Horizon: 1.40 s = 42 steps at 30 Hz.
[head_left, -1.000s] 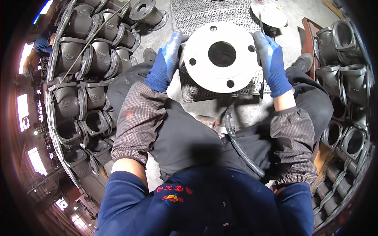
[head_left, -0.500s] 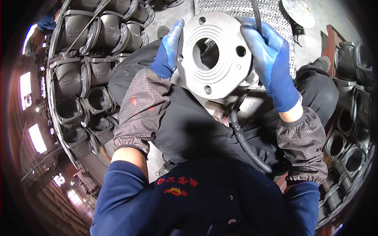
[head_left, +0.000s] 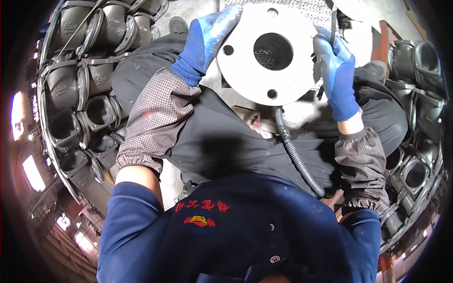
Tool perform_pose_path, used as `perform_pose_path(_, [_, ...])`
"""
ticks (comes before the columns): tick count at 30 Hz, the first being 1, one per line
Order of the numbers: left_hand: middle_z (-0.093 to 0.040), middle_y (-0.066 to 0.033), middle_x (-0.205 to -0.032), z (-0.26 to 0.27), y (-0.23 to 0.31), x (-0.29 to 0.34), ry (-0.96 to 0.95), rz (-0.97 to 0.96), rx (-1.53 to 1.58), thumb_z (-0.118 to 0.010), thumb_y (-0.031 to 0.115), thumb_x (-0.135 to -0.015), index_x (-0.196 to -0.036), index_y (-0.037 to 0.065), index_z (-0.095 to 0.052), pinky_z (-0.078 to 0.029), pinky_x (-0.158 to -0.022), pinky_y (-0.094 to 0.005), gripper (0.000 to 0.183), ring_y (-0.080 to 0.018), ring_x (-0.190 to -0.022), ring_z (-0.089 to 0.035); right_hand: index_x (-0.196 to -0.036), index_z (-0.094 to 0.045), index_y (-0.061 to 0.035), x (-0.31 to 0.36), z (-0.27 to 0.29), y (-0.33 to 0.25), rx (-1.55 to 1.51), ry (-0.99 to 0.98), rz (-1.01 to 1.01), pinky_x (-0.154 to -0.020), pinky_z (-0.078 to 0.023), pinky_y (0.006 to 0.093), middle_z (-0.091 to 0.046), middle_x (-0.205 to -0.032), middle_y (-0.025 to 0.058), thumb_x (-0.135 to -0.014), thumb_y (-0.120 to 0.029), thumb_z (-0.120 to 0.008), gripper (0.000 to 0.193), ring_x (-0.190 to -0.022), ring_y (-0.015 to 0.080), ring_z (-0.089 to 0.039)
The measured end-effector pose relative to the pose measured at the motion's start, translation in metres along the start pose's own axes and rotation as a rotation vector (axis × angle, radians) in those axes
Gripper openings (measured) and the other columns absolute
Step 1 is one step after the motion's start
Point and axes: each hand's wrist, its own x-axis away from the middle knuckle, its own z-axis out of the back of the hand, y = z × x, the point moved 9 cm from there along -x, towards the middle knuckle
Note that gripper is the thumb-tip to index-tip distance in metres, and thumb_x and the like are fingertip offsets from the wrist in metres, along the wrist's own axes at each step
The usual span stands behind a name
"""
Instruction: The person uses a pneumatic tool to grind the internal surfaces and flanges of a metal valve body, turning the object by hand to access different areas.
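Metal flange, pale, disc-shaped, smooth-faced and perforated, is gripped at opposite edges by blue-gloved hands.

Hard light is coming from above, blowing out the flange face to near-white, and a dark blob of shadow is sitting on the trousers. Window openings at far left are glaring; fisheye is curving the stacked castings near a black rim, where detail is blurring.

Disc: pale metal, smooth-looking face. Gloves: knit cloth, glossy coating. Sleeves: matt woven cloth. Hose: ribbed plastic, slight sheen. Pipes: matt grey metal.
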Motion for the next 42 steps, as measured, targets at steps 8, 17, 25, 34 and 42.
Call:
perform_pose_path(8, [-0.063, -0.0075, -0.076, -0.04, -0.026, -0.023, -0.239, 0.923, 0.506, -0.058, 0.039, -0.086, -0.103, 0.0, -0.064, -0.046, -0.051, -0.0225, 0.043, -0.0079, -0.061, -0.056, -0.116, -0.057, 0.001, 0.015, 0.032, 0.014, -0.027, 0.101, 0.069, -0.051, -0.039, 0.0183, -0.053, -0.075, -0.0017, -0.091, -0.016, -0.054, 0.03, -0.061, 0.0029, -0.045])
perform_pose_path(17, [-0.055, -0.0223, -0.117, -0.013, 0.03, -0.03, -0.125, 0.37, -0.261, -0.058, 0.033, -0.083, -0.124, -0.002, -0.048, -0.042, -0.091, -0.041, 0.055, -0.0358, -0.108, -0.052, -0.123, -0.05, 0.0018, 0.013, 0.062, 0.001, -0.002, 0.118, -0.058, -0.047, -0.039, 0.0189, -0.061, -0.106, 0.0173, -0.095, -0.049, -0.035, 0.06, -0.074, 0.01, -0.059])
perform_pose_path(25, [-0.047, -0.0295, -0.125, -0.029, 0.136, -0.002, -0.355, 0.529, -0.41, -0.056, 0.046, -0.078, -0.111, -0.007, -0.056, -0.022, -0.107, -0.0455, 0.062, -0.0381, -0.122, -0.041, -0.119, -0.058, -0.0049, 0.014, 0.049, -0.044, 0.197, 0.029, 0.33, -0.051, -0.043, 0.0202, -0.064, -0.096, 0.0072, -0.096, -0.04, -0.041, 0.045, -0.058, 0.0077, -0.052])
perform_pose_path(34, [-0.063, -0.0125, -0.085, -0.01, 0.151, -0.017, -0.116, 0.258, 0.098, -0.062, 0.025, -0.072, -0.097, 0.004, -0.063, -0.045, -0.078, -0.0405, 0.032, -0.0314, -0.082, -0.06, -0.112, -0.063, -0.0075, 0.075, 0.025, -0.113, 0.639, 0.009, 0.57, -0.067, -0.047, 0.0278, -0.065, -0.087, 0.0113, -0.087, -0.005, -0.056, 0.027, -0.074, 0.0154, -0.06])
perform_pose_path(42, [-0.065, -0.007, -0.095, 0.039, -0.051, 0.11, 0.437, 1.075, 0.604, -0.05, 0.024, -0.094, -0.102, -0.001, -0.063, -0.048, -0.072, -0.0258, 0.029, -0.014, -0.086, -0.061, -0.111, -0.061, 0.0, 0.079, 0.036, -0.116, 0.564, 0.085, 0.471, -0.076, -0.048, 0.0268, -0.065, -0.097, 0.0118, -0.088, -0.009, -0.057, 0.025, -0.084, 0.0153, -0.061])
